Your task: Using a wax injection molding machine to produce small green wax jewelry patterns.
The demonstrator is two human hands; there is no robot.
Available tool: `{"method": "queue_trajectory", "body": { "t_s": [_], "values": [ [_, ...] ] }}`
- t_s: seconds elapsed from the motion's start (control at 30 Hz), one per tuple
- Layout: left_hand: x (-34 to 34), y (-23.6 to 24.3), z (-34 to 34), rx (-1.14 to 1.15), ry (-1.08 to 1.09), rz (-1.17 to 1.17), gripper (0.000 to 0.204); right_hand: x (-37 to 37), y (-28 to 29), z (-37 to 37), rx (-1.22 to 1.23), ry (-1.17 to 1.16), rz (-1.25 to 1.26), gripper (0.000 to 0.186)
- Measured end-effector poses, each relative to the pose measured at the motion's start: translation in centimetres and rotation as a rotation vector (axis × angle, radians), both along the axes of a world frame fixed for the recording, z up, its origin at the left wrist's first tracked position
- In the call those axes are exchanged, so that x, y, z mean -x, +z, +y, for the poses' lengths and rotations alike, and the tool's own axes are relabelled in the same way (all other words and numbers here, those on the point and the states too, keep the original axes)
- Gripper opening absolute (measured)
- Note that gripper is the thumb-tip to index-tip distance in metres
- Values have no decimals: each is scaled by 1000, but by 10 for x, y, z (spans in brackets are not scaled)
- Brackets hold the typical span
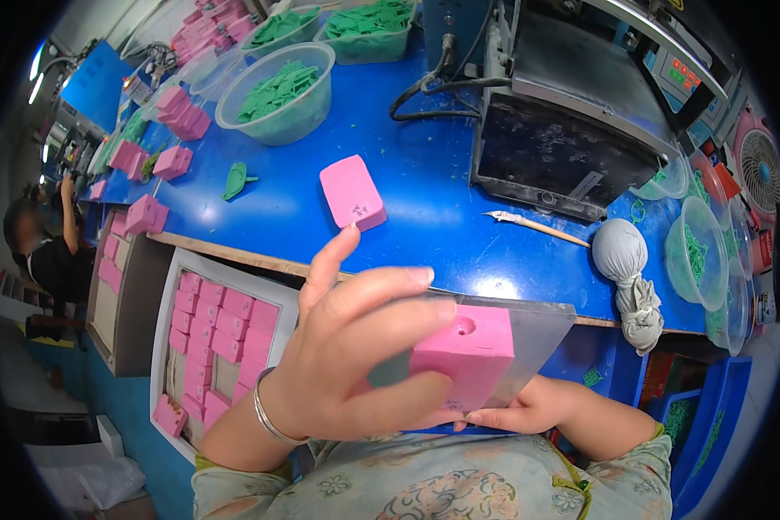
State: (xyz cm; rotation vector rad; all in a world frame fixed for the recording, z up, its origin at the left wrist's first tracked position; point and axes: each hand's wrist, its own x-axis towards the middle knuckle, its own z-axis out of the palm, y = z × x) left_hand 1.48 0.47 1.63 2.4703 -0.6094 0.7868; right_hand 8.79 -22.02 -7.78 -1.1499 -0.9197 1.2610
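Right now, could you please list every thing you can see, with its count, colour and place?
Pink block: one, pink, held in both hands.
Clear sheet: one, transparent, against the held block.
Pink block on table: one, pink, table middle.
Other pink blocks: many, pink, in the tray at lower left and along the table's left.
Bowls: several, clear, holding green pieces, far left and right edge.
Machine: one, grey-black, upper right.
Cloth pouch: one, grey, table's right.
Fan: one, pink, far right.
Table: one, blue.
Left hand: on the block.
Right hand: under the block.
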Motion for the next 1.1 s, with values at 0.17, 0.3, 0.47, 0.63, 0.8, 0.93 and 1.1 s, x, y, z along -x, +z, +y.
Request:
{"method": "queue_trajectory", "body": {
  "t_s": [0.17,0.3,0.47,0.63,0.8,0.93,1.1],
  "values": [
    [1,-6,-4,74,-35,-124,24,-2,3,-1,-30,15,-34,18],
    [2,-6,-8,120,-28,-139,25,-2,3,-1,-67,-13,-40,17],
    [-1,-13,-10,120,-58,-252,28,-4,4,-1,-116,-22,-108,17],
    [-2,-17,-10,138,-71,-284,29,-4,4,0,-122,-29,-167,15],
    [-7,-10,-2,41,125,0,36,-1,10,-2,-70,43,233,40],
    [-18,-41,33,465,292,-109,47,-13,44,-9,-44,144,754,73],
    [-46,-36,53,-15,615,124,69,-20,111,-31,-218,-54,890,75]
  ]
}}
